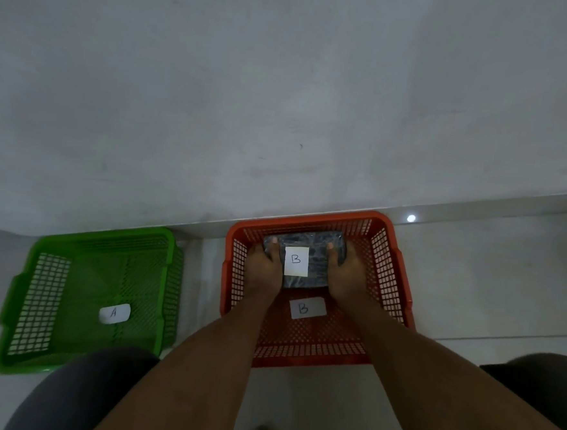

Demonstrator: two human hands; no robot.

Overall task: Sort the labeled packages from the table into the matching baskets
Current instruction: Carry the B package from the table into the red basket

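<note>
Toward the far wall of the orange basket (pixel 395 276), held the B package (pixel 318 267) clamped between left hand (pixel 263 270) and right hand (pixel 346 276); best lowered flat, then released together.

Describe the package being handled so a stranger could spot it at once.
Two baskets sit on the floor: a green basket and an orange basket. Inside the orange one, the left hand and right hand grip a dark package. Its white B label matches the basket's own B tag.
</note>
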